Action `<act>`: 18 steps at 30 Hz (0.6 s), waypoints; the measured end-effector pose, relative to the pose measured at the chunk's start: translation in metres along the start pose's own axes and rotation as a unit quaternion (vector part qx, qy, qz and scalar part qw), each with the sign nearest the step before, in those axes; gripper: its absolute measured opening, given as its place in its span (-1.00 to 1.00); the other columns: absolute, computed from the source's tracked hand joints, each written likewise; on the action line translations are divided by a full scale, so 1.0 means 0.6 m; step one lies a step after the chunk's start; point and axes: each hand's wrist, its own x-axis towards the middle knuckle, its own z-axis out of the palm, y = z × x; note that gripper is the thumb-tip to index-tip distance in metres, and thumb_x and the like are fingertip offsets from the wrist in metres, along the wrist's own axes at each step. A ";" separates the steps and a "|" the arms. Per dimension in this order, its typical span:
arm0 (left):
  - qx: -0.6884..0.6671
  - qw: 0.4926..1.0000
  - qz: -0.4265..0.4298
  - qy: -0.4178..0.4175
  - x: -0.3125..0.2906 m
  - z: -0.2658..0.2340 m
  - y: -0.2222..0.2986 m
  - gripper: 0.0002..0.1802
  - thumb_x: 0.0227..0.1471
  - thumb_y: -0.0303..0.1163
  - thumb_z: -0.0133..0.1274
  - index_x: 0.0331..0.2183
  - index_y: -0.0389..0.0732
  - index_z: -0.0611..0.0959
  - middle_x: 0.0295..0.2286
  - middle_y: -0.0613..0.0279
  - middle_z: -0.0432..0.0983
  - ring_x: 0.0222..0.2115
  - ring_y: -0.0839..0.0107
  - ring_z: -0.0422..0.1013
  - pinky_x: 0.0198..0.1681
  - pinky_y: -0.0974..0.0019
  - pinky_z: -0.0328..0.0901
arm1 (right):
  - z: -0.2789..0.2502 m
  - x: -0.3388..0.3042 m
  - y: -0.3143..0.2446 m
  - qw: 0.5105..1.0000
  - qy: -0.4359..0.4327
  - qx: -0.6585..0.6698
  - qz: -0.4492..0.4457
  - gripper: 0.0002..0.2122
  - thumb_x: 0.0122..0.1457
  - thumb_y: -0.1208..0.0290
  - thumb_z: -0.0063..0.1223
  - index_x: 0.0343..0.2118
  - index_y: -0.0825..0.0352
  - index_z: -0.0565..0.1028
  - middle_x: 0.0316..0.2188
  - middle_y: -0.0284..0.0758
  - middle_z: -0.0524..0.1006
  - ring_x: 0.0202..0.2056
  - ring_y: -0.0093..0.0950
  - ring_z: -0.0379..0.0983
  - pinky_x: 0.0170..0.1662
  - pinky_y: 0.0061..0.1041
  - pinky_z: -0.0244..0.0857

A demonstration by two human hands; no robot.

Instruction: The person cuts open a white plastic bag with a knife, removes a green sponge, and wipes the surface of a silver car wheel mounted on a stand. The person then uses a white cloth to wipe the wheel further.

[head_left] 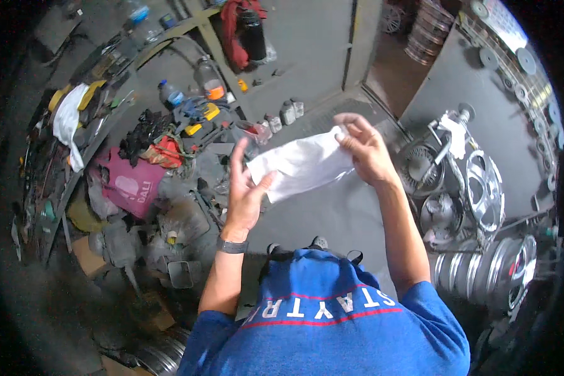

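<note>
A thin white sheet (304,163), creased and pulled wide, hangs in the air in front of my body; whether it is cloth, paper or a soft bag I cannot tell. At its left end my left hand (244,197), with a dark band at the wrist, pinches the edge with the thumb in front, its fingers mostly behind. My right hand (368,150) grips the upper right corner between thumb and fingers, slightly higher and farther away than the left. Grey floor shows beneath the sheet.
On the left, a cluttered bench (100,135) carries tools and a white cloth (70,122). Beside it lie a pink bag (128,182) and bottles (210,78). Wheel rims (482,185) hang and lie stacked (482,269) at right. Grinding discs (525,61) line a rack. A doorway (398,69) stands ahead.
</note>
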 end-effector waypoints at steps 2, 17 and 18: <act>0.119 0.992 -0.028 -0.038 -0.015 0.002 -0.034 -0.30 0.17 -0.68 0.19 0.30 -0.23 0.38 0.02 0.13 0.55 -0.01 0.42 0.51 0.08 0.29 0.43 | -0.022 -0.013 0.017 0.997 -0.061 -0.052 -0.013 -0.60 0.17 0.66 0.30 0.08 0.36 0.50 -0.18 -0.40 0.59 -0.11 -0.57 0.53 0.03 -0.51 0.42; 0.440 0.881 0.174 -0.006 0.020 0.053 0.005 -0.87 0.13 -0.47 0.30 -0.25 -0.27 0.72 -0.38 0.22 0.53 -0.40 0.29 0.45 -0.21 0.31 0.38 | -0.116 -0.023 0.051 0.863 0.094 -0.443 -0.224 -0.81 0.30 0.37 0.22 -0.12 0.36 0.62 -0.27 -0.27 0.61 -0.21 -0.34 0.58 -0.08 -0.40 0.41; 0.446 0.869 0.214 -0.018 0.023 0.054 0.010 -0.87 0.13 -0.47 0.30 -0.27 -0.27 0.71 -0.38 0.21 0.53 -0.39 0.28 0.46 -0.20 0.30 0.38 | -0.116 -0.033 0.051 0.910 0.095 -0.365 -0.173 -0.80 0.33 0.36 0.20 -0.11 0.37 0.61 -0.26 -0.30 0.61 -0.19 -0.41 0.57 -0.07 -0.42 0.41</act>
